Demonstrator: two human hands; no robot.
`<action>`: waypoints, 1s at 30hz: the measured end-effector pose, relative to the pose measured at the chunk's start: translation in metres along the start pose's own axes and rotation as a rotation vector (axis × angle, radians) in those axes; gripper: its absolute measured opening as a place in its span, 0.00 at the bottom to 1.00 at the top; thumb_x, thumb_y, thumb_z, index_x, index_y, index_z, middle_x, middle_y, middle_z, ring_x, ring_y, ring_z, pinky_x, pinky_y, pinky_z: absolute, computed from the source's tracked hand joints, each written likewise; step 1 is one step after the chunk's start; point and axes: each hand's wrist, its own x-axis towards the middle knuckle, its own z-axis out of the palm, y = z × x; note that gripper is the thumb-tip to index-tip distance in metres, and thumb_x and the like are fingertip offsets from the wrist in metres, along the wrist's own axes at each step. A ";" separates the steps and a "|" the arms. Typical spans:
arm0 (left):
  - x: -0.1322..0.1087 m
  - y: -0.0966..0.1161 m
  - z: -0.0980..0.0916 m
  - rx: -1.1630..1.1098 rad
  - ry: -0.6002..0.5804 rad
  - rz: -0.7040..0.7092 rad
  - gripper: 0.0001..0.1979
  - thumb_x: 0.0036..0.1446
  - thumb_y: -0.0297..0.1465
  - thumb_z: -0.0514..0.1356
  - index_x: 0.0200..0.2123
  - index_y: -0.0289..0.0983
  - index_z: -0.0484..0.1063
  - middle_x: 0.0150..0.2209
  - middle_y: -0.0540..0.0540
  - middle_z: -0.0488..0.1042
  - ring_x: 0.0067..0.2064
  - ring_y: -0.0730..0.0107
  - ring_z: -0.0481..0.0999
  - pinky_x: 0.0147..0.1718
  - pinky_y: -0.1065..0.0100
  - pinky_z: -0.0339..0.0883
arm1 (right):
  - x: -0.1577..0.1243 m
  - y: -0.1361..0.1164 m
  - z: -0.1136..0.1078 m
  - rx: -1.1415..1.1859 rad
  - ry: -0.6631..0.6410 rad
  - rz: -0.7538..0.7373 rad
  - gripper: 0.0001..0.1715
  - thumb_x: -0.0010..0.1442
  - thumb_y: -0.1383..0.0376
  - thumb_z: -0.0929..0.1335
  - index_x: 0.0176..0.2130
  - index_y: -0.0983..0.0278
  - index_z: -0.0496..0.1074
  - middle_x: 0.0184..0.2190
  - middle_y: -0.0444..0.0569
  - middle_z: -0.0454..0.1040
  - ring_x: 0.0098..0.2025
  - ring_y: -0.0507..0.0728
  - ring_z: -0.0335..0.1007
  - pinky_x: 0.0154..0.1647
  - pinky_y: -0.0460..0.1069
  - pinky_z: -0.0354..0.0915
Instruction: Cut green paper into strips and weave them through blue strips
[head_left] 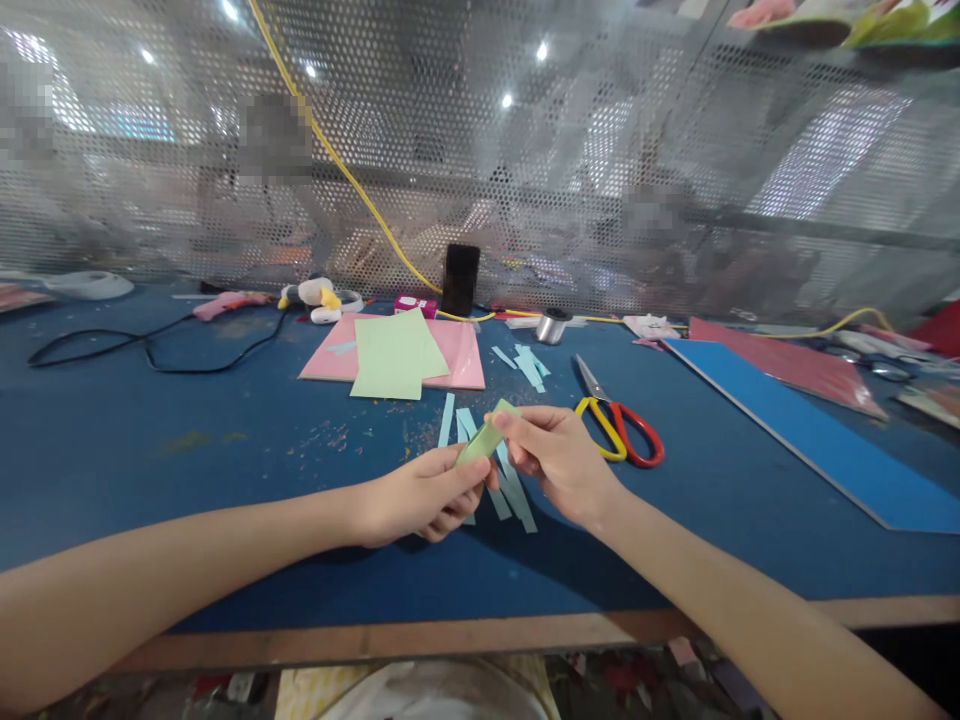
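Far left, a black cord [217, 370] curls across the blue table [262, 440]! Next along, pale green sheets [390, 358] lie over a pink sheet [466, 352]. Now the middle: the left hand [429, 490], its grip closed on the lower end of a folded green paper [480, 442], held up just above light-blue strips [516, 497]! And there's the right hand [559, 455], pinching the upper end. Just beyond, scissors [602, 402] with yellow and red handles, then, far right, a slanting blue board [817, 432]!
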 end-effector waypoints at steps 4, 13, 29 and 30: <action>0.001 -0.001 0.001 -0.001 0.022 0.007 0.23 0.61 0.55 0.55 0.37 0.40 0.61 0.21 0.60 0.47 0.19 0.82 0.42 0.15 0.78 0.39 | -0.001 0.000 0.001 0.010 0.041 -0.018 0.27 0.52 0.52 0.76 0.15 0.64 0.68 0.12 0.40 0.58 0.17 0.47 0.44 0.18 0.47 0.44; -0.001 0.004 0.002 -0.063 -0.057 -0.029 0.20 0.62 0.51 0.57 0.36 0.40 0.60 0.21 0.60 0.47 0.19 0.82 0.42 0.16 0.76 0.38 | -0.001 0.004 0.001 -0.021 0.148 -0.049 0.29 0.50 0.49 0.76 0.14 0.64 0.65 0.13 0.41 0.58 0.18 0.47 0.46 0.18 0.47 0.45; 0.000 0.007 0.006 0.017 0.032 0.026 0.18 0.65 0.44 0.54 0.44 0.34 0.67 0.26 0.48 0.70 0.24 0.73 0.69 0.25 0.70 0.64 | -0.001 0.005 0.000 0.026 0.053 0.008 0.30 0.52 0.52 0.76 0.13 0.64 0.64 0.11 0.39 0.57 0.16 0.46 0.46 0.19 0.48 0.44; 0.001 0.008 0.008 0.000 0.047 0.044 0.15 0.65 0.41 0.55 0.44 0.34 0.67 0.27 0.48 0.70 0.24 0.75 0.69 0.26 0.72 0.63 | -0.001 0.005 0.000 0.018 0.051 -0.002 0.30 0.53 0.52 0.76 0.13 0.64 0.64 0.11 0.39 0.58 0.16 0.46 0.47 0.19 0.48 0.45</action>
